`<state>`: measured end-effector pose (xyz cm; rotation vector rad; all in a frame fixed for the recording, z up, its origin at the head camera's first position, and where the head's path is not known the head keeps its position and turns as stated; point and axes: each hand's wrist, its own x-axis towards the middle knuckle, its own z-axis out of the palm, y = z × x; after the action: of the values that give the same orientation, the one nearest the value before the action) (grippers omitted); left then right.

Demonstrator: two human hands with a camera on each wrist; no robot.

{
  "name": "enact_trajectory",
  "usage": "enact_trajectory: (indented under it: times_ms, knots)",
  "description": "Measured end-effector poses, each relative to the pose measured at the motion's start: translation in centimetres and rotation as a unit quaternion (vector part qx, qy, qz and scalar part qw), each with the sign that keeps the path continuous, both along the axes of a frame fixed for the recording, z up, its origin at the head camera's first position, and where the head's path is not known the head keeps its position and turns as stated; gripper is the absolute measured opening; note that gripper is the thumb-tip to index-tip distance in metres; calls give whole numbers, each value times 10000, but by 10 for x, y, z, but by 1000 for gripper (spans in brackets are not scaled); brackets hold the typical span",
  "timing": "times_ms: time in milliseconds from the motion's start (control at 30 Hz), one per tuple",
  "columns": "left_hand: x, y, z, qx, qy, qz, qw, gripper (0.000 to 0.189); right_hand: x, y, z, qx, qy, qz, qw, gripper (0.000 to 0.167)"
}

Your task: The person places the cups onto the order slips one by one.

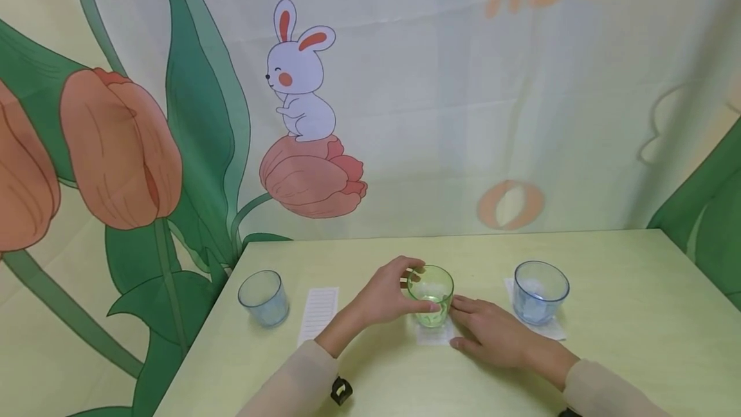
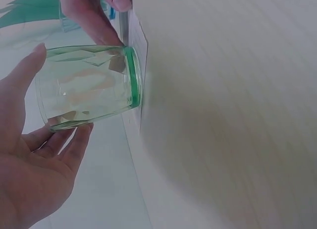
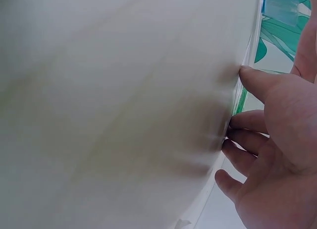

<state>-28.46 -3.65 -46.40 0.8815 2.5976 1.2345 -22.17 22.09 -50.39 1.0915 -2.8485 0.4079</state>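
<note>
My left hand (image 1: 382,295) grips a green-tinted clear glass (image 1: 433,315) from its left side, thumb across the front and fingers behind the rim. Beneath the glass lies a small white paper slip (image 1: 431,338). The left wrist view shows the glass (image 2: 81,87) close to the paper; whether its base fully touches is hard to tell. Just right of the glass, my right hand (image 1: 498,333) lies palm down, its fingertips touching the table and the paper's edge. In the right wrist view its fingers (image 3: 247,141) are only slightly bent and hold nothing.
A bluish glass (image 1: 538,304) stands on another paper slip (image 1: 552,329) at the right. At the left, a second bluish glass (image 1: 269,307) stands on the bare table (image 1: 231,365) beside a lined paper slip (image 1: 320,309). A printed curtain (image 1: 417,114) hangs behind the table.
</note>
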Motion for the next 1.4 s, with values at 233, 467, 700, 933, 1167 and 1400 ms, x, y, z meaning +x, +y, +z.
enact_trajectory:
  times_ms: [233, 467, 700, 933, 1167, 1400]
  knots:
    - [2, 1, 2, -13, -82, 8, 10000, 86, -1, 2, -2, -105, -7, -7, 9999, 65]
    - [2, 0, 1, -38, -64, 66, 10000, 85, -2, 1, -4, -98, -17, -12, 10000, 65]
    - [3, -1, 1, -47, -76, 133, 9999, 85, -3, 1, -5, -117, 44, 59, 9999, 65]
    - [6, 1, 3, -91, -72, 140, 9998, 85, -2, 1, -3, -192, 85, 84, 9997, 65]
    - [7, 1, 3, -194, -89, 115, 9997, 88, -1, 3, -6, -165, 17, 26, 9999, 66]
    - [6, 0, 1, -231, -85, 140, 9996, 88, 0, 6, 1, -375, -347, -101, 9986, 70]
